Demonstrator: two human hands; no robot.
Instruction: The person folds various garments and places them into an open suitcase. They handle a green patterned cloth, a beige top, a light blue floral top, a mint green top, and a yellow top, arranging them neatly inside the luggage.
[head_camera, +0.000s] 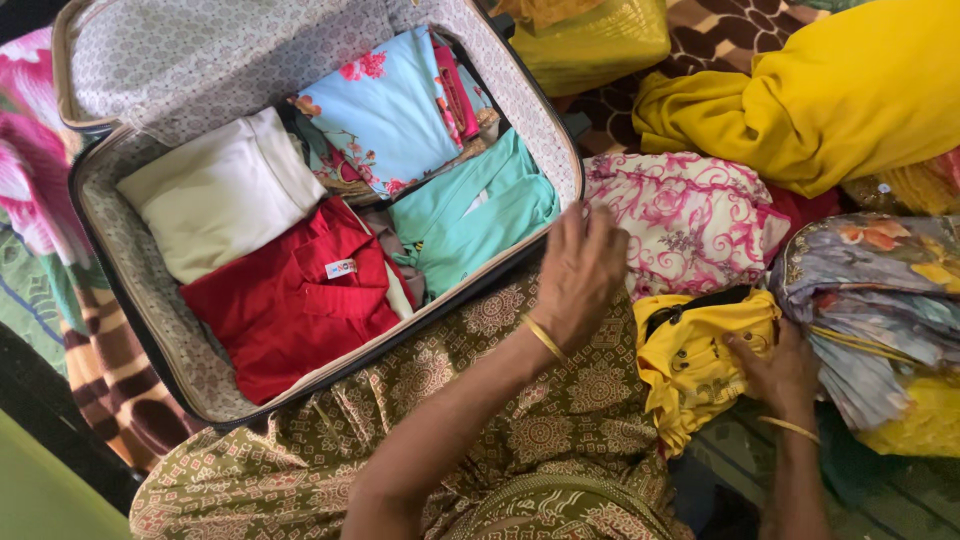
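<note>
Packing under way, judged from the part-filled suitcase (560, 150). Left hand (578, 272), fingers released, hovers at its rim; right hand (782, 372) grips the yellow garment (700, 355) just beside. Next: lift garment across into suitcase.

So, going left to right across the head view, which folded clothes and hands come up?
Cream garment → red garment → teal garment → left hand → yellow garment → right hand → grey floral fabric.
</note>
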